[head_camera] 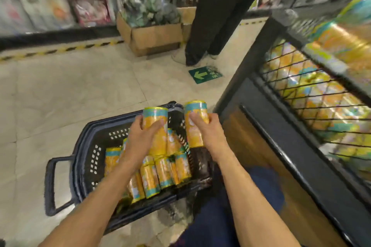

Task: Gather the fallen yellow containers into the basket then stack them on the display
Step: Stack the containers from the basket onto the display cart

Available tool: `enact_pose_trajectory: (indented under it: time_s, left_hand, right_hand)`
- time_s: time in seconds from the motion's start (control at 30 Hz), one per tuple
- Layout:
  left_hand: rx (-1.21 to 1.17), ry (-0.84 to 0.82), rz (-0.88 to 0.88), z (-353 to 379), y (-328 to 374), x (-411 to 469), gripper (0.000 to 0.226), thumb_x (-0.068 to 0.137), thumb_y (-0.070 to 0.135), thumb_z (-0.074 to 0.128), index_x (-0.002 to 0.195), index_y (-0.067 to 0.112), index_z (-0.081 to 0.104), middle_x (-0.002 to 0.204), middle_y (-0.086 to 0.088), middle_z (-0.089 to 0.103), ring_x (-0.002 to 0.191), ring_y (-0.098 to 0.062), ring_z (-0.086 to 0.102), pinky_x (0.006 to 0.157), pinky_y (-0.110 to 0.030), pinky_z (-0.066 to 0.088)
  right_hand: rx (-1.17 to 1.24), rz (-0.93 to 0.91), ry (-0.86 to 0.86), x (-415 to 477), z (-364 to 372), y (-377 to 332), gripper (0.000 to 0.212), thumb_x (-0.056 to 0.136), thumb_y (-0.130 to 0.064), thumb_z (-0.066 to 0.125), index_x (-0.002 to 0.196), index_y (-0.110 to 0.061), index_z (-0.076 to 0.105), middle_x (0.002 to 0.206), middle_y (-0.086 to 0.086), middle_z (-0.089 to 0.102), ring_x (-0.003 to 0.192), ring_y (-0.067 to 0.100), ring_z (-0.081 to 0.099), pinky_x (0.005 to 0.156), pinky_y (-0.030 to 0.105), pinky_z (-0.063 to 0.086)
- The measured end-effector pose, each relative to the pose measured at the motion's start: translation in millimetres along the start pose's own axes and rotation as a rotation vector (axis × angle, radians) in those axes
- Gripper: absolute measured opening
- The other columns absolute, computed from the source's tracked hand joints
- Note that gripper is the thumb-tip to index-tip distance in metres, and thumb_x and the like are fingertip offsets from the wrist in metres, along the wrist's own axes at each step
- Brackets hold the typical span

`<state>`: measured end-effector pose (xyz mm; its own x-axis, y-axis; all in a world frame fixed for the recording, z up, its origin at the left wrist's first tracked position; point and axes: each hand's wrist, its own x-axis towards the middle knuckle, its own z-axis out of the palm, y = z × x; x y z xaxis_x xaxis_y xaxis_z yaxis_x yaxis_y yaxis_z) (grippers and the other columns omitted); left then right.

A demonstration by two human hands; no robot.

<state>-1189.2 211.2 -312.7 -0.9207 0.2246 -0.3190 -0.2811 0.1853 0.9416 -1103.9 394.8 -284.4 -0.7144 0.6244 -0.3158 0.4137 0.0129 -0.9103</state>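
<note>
Left hand (143,138) holds one yellow container (156,126) in its grip above the dark basket (84,146). Right hand (208,132) holds another container (195,124) over the basket's right rim. More yellow containers (158,174) lie in the basket, on the floor left of the display (313,94).

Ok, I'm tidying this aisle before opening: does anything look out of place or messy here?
Yes. The yellow containers lie jumbled at mixed angles in the basket on the floor, not on the display. An open cardboard box of goods also sits in the walkway, beside a standing person's feet. No spill or damage shows.
</note>
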Motion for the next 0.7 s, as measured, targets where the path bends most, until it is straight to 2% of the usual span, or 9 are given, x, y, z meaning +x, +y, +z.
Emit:
enact_pose_trajectory:
  time_s: [0.13,0.23,0.3,0.33,0.5,0.53,0.6,0.67,0.7]
  left_hand:
    - [-0.096,-0.168,0.227,34.3,94.5,-50.8,0.039,0.08,0.041,0.08,0.106,0.016,0.064,0.086,0.002,0.071,0.074,-0.01,0.066,0.063,-0.027,0.055]
    - [-0.116,-0.337,0.352,65.6,161.2,-97.9,0.056,0.069,0.054,0.078,0.11,0.018,0.066,0.094,-0.002,0.075,0.08,-0.015,0.069,0.069,-0.035,0.058]
    - [-0.097,-0.461,0.445,90.9,201.3,-130.4,0.061,0.066,0.058,0.077,0.112,0.02,0.066,0.099,-0.003,0.076,0.084,-0.016,0.072,0.07,-0.035,0.059]
    - [-0.082,-0.513,0.491,105.0,219.0,-146.0,0.061,0.066,0.058,0.078,0.113,0.02,0.066,0.101,-0.003,0.076,0.087,-0.016,0.072,0.072,-0.036,0.059]
    - [0.069,-0.725,0.774,183.6,293.2,-209.0,0.055,0.065,0.058,0.08,0.111,0.03,0.068,0.105,0.004,0.076,0.098,-0.016,0.072,0.089,-0.044,0.058]
    - [0.121,-0.762,0.828,200.3,306.6,-217.3,0.059,0.066,0.06,0.082,0.115,0.031,0.067,0.109,0.005,0.075,0.102,-0.016,0.071,0.093,-0.046,0.056]
    - [0.196,-0.832,0.922,235.1,333.7,-230.4,0.073,0.066,0.067,0.083,0.127,0.033,0.063,0.116,0.007,0.074,0.107,-0.015,0.071,0.097,-0.049,0.055]
    - [0.273,-0.894,0.984,271.0,358.7,-243.3,0.074,0.062,0.073,0.083,0.126,0.044,0.06,0.115,0.01,0.074,0.105,-0.014,0.071,0.095,-0.049,0.056]
    - [0.293,-0.924,0.998,290.0,369.2,-247.5,0.072,0.058,0.073,0.084,0.121,0.046,0.059,0.114,0.009,0.073,0.104,-0.016,0.072,0.094,-0.049,0.057]
  right_hand:
    - [0.079,-0.179,0.095,-63.2,-74.7,-64.2,0.055,0.08,-0.061,0.079,0.114,-0.024,0.057,0.104,-0.001,0.074,0.095,0.018,0.074,0.086,0.046,0.061]
    - [0.134,-0.285,0.194,-116.2,-140.7,-105.3,0.049,0.086,-0.051,0.078,0.118,-0.02,0.057,0.102,-0.005,0.075,0.091,0.012,0.074,0.073,0.034,0.061]
    - [0.152,-0.341,0.252,-156.2,-186.6,-129.5,0.042,0.087,-0.051,0.077,0.115,-0.028,0.056,0.098,-0.017,0.073,0.087,0.001,0.072,0.066,0.021,0.057]
    - [0.157,-0.359,0.287,-174.8,-208.9,-139.2,0.043,0.086,-0.054,0.076,0.115,-0.031,0.054,0.098,-0.02,0.073,0.086,-0.002,0.072,0.067,0.02,0.057]
    - [0.092,-0.386,0.596,-245.5,-315.2,-169.8,0.066,0.075,-0.066,0.075,0.121,-0.022,0.055,0.108,-0.007,0.073,0.095,0.011,0.072,0.085,0.042,0.06]
    - [0.096,-0.388,0.644,-257.5,-335.9,-172.9,0.063,0.078,-0.063,0.077,0.121,-0.021,0.057,0.106,-0.006,0.074,0.095,0.011,0.072,0.085,0.042,0.061]
    - [0.097,-0.401,0.731,-278.3,-375.7,-178.1,0.051,0.084,-0.049,0.08,0.117,-0.017,0.061,0.094,-0.007,0.076,0.085,0.005,0.073,0.077,0.027,0.059]
    - [0.085,-0.407,0.812,-291.8,-413.8,-179.2,0.044,0.081,-0.042,0.085,0.111,-0.017,0.066,0.089,-0.004,0.076,0.081,0.008,0.074,0.071,0.028,0.058]
    - [0.072,-0.401,0.859,-295.0,-432.2,-178.4,0.046,0.075,-0.046,0.087,0.107,-0.019,0.068,0.09,-0.002,0.076,0.083,0.011,0.074,0.073,0.031,0.058]
